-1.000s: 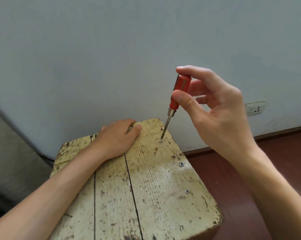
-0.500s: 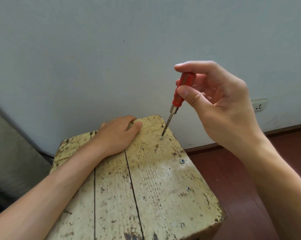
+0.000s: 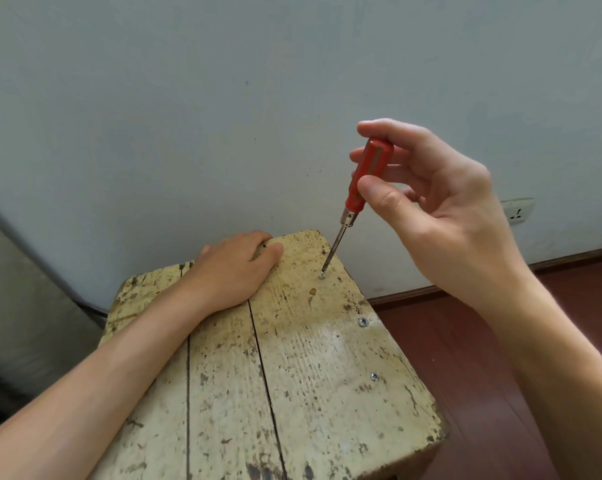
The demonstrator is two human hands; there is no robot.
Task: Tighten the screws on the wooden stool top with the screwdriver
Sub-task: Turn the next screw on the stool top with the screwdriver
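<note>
Looking down from the head view: pinches the red handle of the screwdriver [image 3: 365, 174] in the right hand [image 3: 448, 216], thumb on the near side, forefinger curled over the butt end, other fingers bent behind; reads as a fingertip hold chosen for twirling the tool, not for heavy force. Sets the tip on the far screw [image 3: 323, 276], close to the right edge of the stool top [image 3: 327, 375] and near its far corner by the wall [image 3: 188, 116]. Runs the screwdriver's long axis from the butt, high and to the right, down to the tip, low and to the left; leans the shaft a little off upright, handle tilted toward the right hand, tip pointing down into the wood. Lays the left hand [image 3: 233, 268] palm down at the far edge of the stool top, fingers relaxed toward the rim, grasping nothing; probably there to press the stool steady against the turning. Leaves the middle screw [image 3: 362, 321] and the near screw [image 3: 374, 376] along the same right edge, both apart from the tool. Shows a wall socket [image 3: 517, 211] low on the wall beyond the right wrist, and dark red floor [image 3: 500, 358] beside the stool. Cannot tell how deep the far screw sits. Suggests, from the lean, a risk of the tip slipping out of the head.
</note>
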